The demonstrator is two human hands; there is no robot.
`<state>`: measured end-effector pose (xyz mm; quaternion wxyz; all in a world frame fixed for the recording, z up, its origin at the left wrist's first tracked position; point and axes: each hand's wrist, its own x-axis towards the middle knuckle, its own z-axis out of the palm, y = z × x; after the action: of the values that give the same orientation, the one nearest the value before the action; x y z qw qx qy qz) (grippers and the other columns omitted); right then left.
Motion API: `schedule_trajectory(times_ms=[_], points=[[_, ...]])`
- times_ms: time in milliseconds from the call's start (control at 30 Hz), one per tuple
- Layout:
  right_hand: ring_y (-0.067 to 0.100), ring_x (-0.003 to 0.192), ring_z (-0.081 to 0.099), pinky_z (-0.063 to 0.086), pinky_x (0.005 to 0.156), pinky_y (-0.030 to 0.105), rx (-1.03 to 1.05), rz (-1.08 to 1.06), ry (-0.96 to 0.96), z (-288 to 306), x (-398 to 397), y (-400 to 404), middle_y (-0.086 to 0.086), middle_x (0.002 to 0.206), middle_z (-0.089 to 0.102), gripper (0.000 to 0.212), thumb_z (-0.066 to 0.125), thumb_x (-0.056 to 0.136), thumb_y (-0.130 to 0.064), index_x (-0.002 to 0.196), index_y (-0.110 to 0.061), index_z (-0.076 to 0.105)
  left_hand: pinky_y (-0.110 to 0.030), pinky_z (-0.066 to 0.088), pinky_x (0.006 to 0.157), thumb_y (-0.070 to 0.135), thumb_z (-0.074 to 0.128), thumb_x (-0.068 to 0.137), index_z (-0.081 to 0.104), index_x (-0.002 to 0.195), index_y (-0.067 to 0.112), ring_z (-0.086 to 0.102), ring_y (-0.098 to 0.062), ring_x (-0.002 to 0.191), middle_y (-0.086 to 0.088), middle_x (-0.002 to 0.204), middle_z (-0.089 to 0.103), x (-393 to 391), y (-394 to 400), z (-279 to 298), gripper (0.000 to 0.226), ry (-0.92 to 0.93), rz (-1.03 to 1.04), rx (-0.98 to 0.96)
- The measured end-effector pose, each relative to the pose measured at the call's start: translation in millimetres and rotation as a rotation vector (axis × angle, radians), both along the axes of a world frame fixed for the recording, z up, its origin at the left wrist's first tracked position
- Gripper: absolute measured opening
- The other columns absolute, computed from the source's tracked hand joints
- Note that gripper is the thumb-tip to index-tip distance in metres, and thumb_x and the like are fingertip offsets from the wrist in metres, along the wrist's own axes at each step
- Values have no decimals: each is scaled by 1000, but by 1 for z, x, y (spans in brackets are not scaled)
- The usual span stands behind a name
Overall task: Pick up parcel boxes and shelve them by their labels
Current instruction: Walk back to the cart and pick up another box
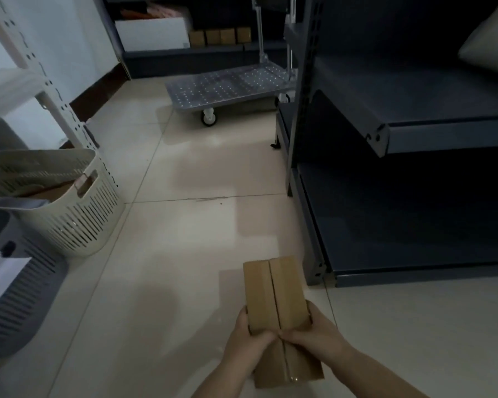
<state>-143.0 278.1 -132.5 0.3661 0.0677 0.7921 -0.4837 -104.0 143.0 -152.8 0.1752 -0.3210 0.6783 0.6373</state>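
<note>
Parcel box (275, 294): a long brown cardboard carton with a seam running down the middle of its top face, held lengthwise above the pale tiled floor (184, 225), near the bottom centre of the view. No label can be made out on the face that shows.
Left hand (249, 338): wrapped around the box's left edge, thumb lying across the top toward the seam, gripping it.
Right hand (318, 336): clasped on the box's right edge, thumb reaching in to meet the other thumb at the seam, also gripping.
Dark shelving unit (414, 133): stands to the right of the box, with a low bottom shelf just beside it and another shelf above; a pale cushion-like bundle (492, 41) sits at the far top right.
Cream basket (69, 208): slotted plastic, on the floor to the left, with brown cardboard showing inside.
Grey basket (20, 297): nearer, at the left edge, touching or just beside the cream one; white paper lies in it.
Platform trolley (227, 87): perforated metal deck on castors, far centre, its handle upright.
Far shelves: a white carton (153, 34) and a row of small brown boxes (220, 35) beside it.
White slotted rack (41, 81): far left, against the wall.
</note>
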Motion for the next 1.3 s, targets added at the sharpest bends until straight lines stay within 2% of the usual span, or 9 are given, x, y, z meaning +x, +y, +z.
schedule_trajectory(times_ms=[100, 200, 367, 633, 767, 900, 1033, 1167, 1300], points=[[9, 99, 54, 46, 84, 22, -119, -31, 72, 16, -1, -10, -11, 107, 54, 65, 71, 75, -39, 128, -38, 34, -33, 48, 90, 35, 79, 52, 36, 122, 33, 60, -15, 95, 14, 95, 60, -5, -7, 15, 82, 94, 114, -27], [10, 114, 48, 37, 104, 29, -221, -71, 129, 38, -3, -22, -5, 132, 44, 71, 57, 73, -64, 136, -45, 30, -32, 45, 87, 31, 83, 60, 33, 118, 32, 57, -17, 97, 13, 95, 55, -12, -20, 41, 77, 180, 213, -58], [5, 108, 44, 34, 90, 13, -292, -88, 237, 96, -8, -37, -7, 120, 38, 45, 30, 97, -39, 142, -39, 23, -36, 45, 89, 38, 83, 57, 34, 120, 33, 53, -18, 101, 8, 105, 53, -17, -42, 111, 80, 271, 274, -81], [-11, 102, 46, 36, 80, -6, -264, 5, 450, 254, -6, -53, -17, 109, 47, 45, 55, 90, -21, 133, -29, 45, -42, 47, 96, 54, 82, 33, 42, 114, 36, 58, -16, 102, 11, 109, 59, 3, -73, 289, 93, 344, 300, -65], [-5, 106, 46, 37, 86, 3, -256, 3, 459, 367, 3, -58, -14, 118, 45, 58, 67, 80, -28, 134, -29, 46, -38, 49, 88, 43, 86, 48, 44, 111, 37, 59, -10, 91, 15, 99, 58, 21, -83, 393, 76, 380, 356, -19], [12, 131, 34, 29, 111, 30, -231, -34, 372, 486, 13, -57, -6, 142, 30, 108, 80, 60, -44, 147, -28, 17, -26, 49, 63, 13, 71, 74, 46, 102, 33, 58, -11, 82, 8, 93, 59, 39, -89, 506, 42, 420, 380, 49], [16, 127, 42, 35, 109, 35, -298, -50, 260, 624, 32, -54, -4, 142, 40, 126, 82, 48, -53, 149, -25, 12, -14, 51, 47, 9, 66, 78, 45, 113, 26, 59, -10, 81, 6, 92, 61, 59, -88, 634, 44, 462, 382, 75], [16, 117, 46, 40, 102, 35, -301, -116, 300, 737, 47, -49, -5, 130, 46, 121, 83, 44, -55, 144, -22, 25, -19, 41, 67, 17, 60, 83, 34, 108, 29, 54, -3, 86, 6, 100, 54, 70, -80, 740, 38, 549, 331, -99], [18, 116, 46, 40, 92, 31, -282, -191, 419, 821, 56, -49, -1, 132, 46, 103, 80, 59, -46, 144, -21, 26, -29, 38, 95, 55, 55, 77, 39, 106, 42, 50, -15, 113, 2, 127, 49, 75, -72, 819, 36, 615, 247, -222]])
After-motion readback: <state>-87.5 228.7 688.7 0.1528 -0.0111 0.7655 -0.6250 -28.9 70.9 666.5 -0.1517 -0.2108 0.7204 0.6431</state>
